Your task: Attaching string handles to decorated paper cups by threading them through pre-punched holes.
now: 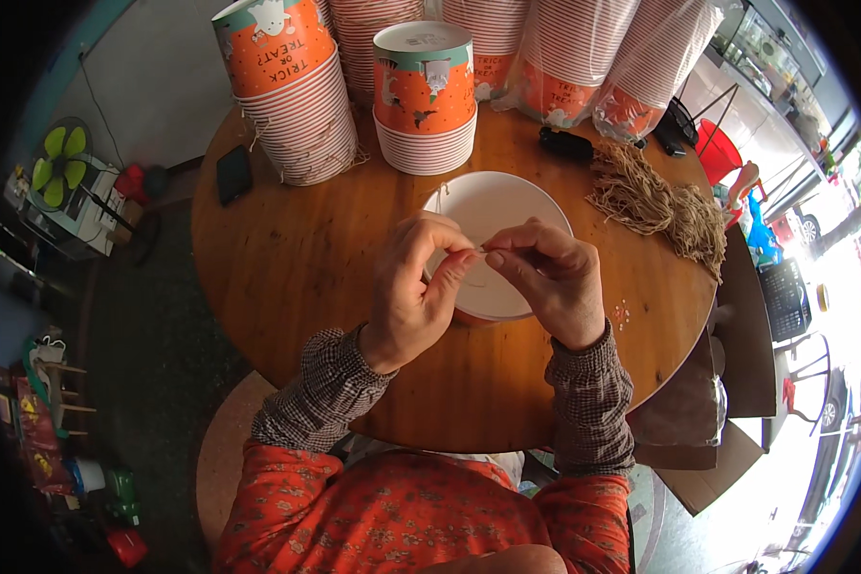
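Observation:
A round paper bucket (507,198), white inside, stands mouth up on the wooden table in front of me. Above its opening, my left hand (409,287) and my right hand (557,277) meet, thumb and forefinger pinched on each. Between the fingertips is a thin piece of light twine, mostly hidden by the fingers. Some twine (443,194) also shows at the bucket's far left rim. A hank of tan twine (658,203) lies on the table to the right of the bucket.
Behind are a short stack of orange buckets (425,100), a taller leaning stack (297,105) with twine handles and plastic-wrapped stacks (574,57). A black phone (233,174) lies at left, a black object (566,143) beside the hank. Cardboard boxes (708,469) stand right of the round table (287,277).

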